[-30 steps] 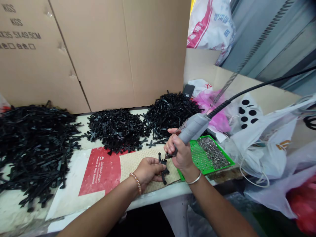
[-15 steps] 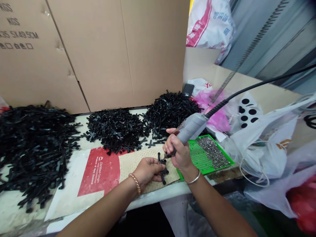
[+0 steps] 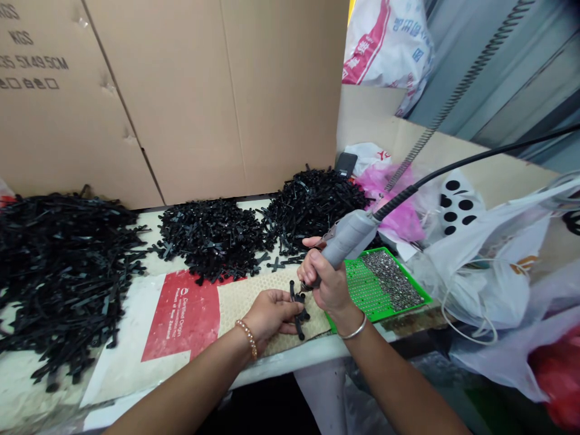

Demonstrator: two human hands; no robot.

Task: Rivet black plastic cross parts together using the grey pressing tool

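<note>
My left hand pinches a small black plastic part with several arms, just above a tan cardboard sheet. Wrapped around a grey electric screwdriver is my right hand. The tool tilts down to the left, and its tip meets or nearly meets the black part; the exact contact is too small to make out. Right of my right hand lies a green tray with rows of holes and a heap of small metal screws.
Three piles of black plastic parts line the back of the table before large cardboard boxes. A coil spring and a black cable run from the tool to the upper right. Plastic bags crowd the right side, near a dark phone.
Both hands, the black part and the screwdriver hold nearly the same place. The cable sags slightly lower, and the view has shifted a little.
</note>
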